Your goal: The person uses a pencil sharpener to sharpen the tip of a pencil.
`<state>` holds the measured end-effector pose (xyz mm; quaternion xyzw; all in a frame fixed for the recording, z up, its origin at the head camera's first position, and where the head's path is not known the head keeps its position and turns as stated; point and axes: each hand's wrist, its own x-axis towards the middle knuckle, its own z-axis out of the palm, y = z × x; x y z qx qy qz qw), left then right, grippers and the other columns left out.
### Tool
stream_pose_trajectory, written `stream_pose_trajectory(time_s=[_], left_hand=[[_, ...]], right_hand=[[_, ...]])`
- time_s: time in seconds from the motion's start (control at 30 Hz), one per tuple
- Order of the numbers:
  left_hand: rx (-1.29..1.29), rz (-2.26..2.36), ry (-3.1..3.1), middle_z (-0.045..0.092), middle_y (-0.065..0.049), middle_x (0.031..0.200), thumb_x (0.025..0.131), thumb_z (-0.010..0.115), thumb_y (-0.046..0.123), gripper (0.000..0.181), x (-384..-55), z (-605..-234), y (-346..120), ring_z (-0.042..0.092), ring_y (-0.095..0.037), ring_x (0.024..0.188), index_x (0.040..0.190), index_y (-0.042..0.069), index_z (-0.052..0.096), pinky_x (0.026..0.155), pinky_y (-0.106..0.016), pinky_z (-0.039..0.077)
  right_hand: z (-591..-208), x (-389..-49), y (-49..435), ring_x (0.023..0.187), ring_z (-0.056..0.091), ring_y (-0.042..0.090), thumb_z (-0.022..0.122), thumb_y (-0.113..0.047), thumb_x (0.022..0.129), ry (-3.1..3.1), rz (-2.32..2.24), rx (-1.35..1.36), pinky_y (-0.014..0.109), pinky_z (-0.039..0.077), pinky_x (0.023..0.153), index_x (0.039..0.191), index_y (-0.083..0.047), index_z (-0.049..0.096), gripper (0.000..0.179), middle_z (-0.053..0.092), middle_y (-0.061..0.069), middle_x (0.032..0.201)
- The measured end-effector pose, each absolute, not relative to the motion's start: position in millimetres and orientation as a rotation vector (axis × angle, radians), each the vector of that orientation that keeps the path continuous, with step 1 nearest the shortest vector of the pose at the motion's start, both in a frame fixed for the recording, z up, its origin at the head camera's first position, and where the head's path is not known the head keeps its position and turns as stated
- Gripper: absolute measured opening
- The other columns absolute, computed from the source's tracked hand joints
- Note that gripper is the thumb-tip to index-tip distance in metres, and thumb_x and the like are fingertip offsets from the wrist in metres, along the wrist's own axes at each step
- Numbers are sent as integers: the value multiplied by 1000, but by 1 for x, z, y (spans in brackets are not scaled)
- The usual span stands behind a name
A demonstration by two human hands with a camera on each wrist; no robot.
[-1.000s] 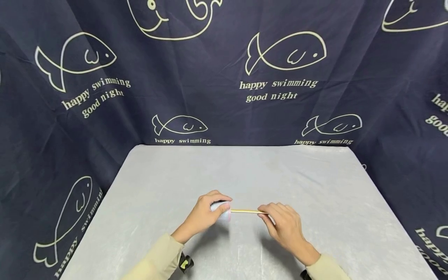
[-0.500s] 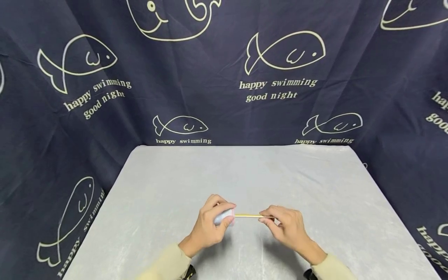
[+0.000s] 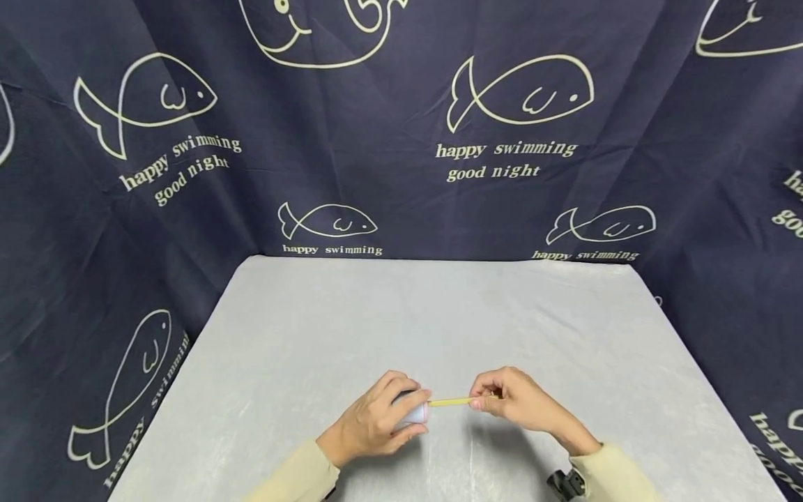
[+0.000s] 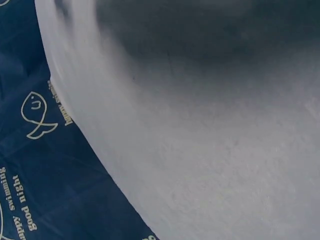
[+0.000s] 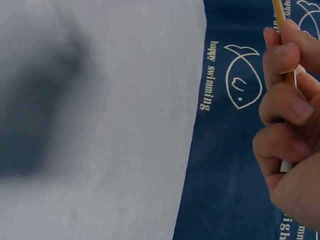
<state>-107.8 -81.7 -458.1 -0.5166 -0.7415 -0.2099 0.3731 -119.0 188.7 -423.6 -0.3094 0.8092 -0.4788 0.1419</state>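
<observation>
My left hand (image 3: 376,420) grips a small light-blue pencil sharpener (image 3: 415,413) with a pink rim, above the table in the head view. Most of the sharpener is covered by the fingers. A thin yellow pencil (image 3: 448,402) runs from its right-hand face across to my right hand (image 3: 516,401), which pinches the pencil's other end. How far the pencil goes into the sharpener is hidden. In the right wrist view, the curled fingers wrap the pencil (image 5: 278,9), and a white end shows near the palm. The left wrist view shows neither the hand nor the sharpener.
A pale grey cloth covers the table (image 3: 351,314) beneath both hands. Dark blue curtains (image 3: 401,160) printed with fish and lettering hang behind it and along both sides. Shadows of the hands fall on the cloth.
Both hands have come lower and nearer the person, shifting slightly right, with pencil and sharpener still held. My right hand has rolled, turning its fingers round the pencil.
</observation>
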Motion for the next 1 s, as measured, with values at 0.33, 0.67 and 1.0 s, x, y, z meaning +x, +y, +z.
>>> stream_pose_trajectory(time_s=[0.33, 0.67, 1.0], left_hand=[[-1139, -990, -2211, 58, -8, 104, 88, 68, 26, 38, -118, -440, -89, 54, -16, 92, 116, 2, 63, 74, -20, 49], [-843, -1507, -2572, 63, 0, 94, 87, 68, 16, 27, -122, -413, -90, 55, -9, 83, 113, 10, 68, 72, -23, 47], [-1114, -1212, -2327, 57, -3, 98, 83, 71, 15, 34, -115, -434, -89, 51, -9, 83, 114, 3, 63, 68, -18, 46]], right_hand=[[-436, -115, 178, 61, 50, 2, 66, -18, 89, 3255, -1124, -1425, 16, 37, 54, 95, -16, 68, 7, 66, -10, 79], [-432, -123, 163, 52, 50, 12, 52, -20, 98, 3608, -941, -1947, 19, 33, 47, 80, -4, 72, 31, 63, 1, 68], [-438, -115, 166, 49, 35, -6, 60, -25, 94, 3254, -1262, -1614, 6, 24, 43, 82, -15, 69, 18, 57, -12, 62]])
